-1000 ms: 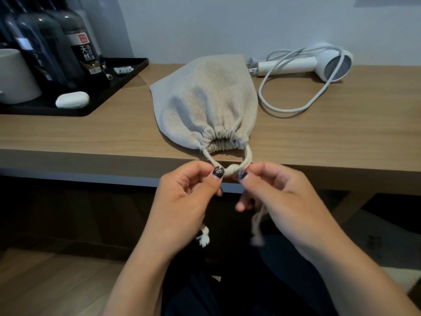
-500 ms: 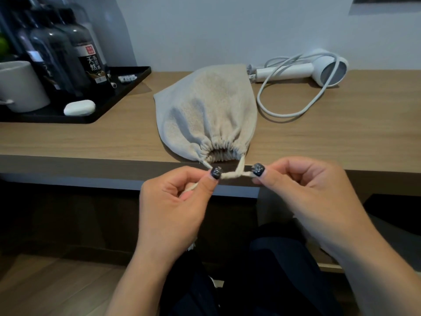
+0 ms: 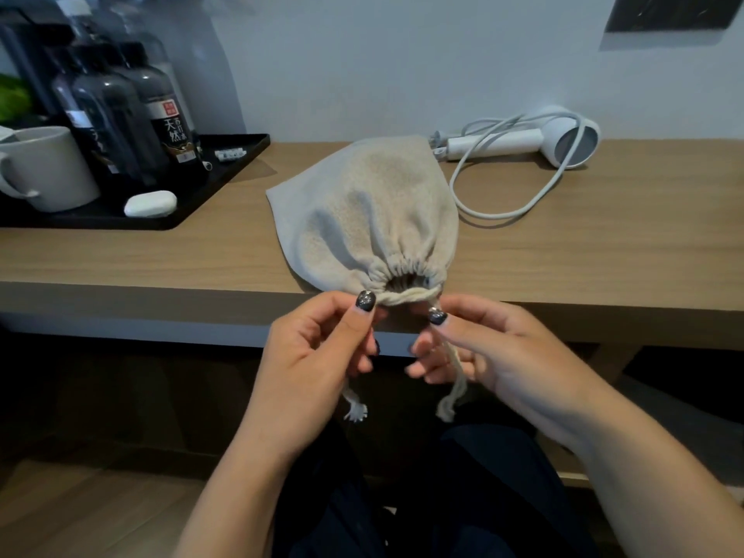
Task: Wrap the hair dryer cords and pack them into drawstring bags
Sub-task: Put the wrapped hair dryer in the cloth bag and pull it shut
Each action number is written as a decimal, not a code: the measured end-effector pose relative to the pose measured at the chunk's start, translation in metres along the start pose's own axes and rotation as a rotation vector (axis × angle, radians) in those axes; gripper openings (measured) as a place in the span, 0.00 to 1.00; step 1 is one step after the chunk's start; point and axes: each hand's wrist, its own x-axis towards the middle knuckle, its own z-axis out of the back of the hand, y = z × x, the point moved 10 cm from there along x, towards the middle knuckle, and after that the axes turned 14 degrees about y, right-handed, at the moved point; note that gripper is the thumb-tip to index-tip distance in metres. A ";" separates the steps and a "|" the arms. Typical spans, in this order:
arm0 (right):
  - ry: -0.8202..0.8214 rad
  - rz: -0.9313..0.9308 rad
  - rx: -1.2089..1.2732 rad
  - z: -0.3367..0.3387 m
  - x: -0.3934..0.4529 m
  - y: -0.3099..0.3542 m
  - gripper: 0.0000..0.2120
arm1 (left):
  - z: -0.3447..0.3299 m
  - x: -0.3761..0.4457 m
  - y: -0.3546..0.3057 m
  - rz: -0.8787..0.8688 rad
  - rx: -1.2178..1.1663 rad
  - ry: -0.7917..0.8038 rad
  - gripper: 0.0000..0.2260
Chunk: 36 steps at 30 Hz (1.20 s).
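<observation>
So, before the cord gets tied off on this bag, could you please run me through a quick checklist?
1. Both hands on the cord: ok. The left hand and right hand each pinch the drawstring.
2. Bag mouth cinched: not ok. The drawstring bag still shows a small dark gap at its gathered mouth.
3. Bag supported: ok, it lies on the table, mouth at the front edge.
4. Cord ends free: ok, both hang below the hands.
5. Second hair dryer wrapped: not ok, its cord lies in a loose loop.
</observation>
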 end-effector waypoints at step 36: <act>-0.336 0.212 -0.598 0.011 -0.008 0.057 0.05 | 0.041 -0.002 0.005 0.005 0.064 -0.218 0.11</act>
